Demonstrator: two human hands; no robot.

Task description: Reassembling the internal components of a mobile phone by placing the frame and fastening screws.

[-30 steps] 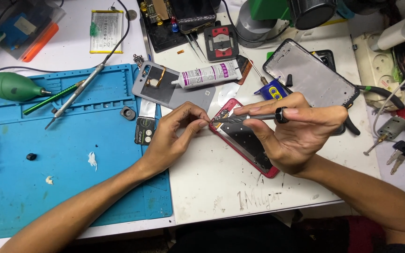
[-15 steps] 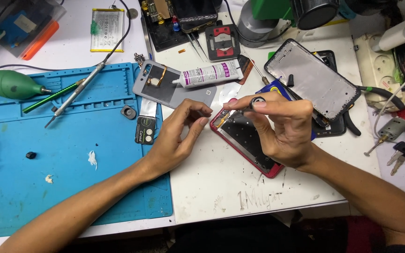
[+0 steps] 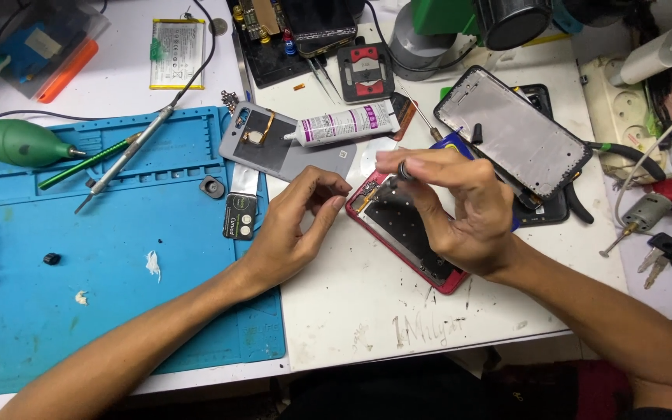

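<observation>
Both hands (image 3: 460, 206) over red phone frame (image 3: 410, 233)

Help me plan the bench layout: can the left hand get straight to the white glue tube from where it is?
Probably yes. The left hand sits just below the glue tube, which lies exposed on the grey phone back plate, nothing covering it.

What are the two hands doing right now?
Left hand: open, fingers curled, holding nothing, beside the red phone frame.
Right hand: closed, pinching a small tool over that phone.
</observation>
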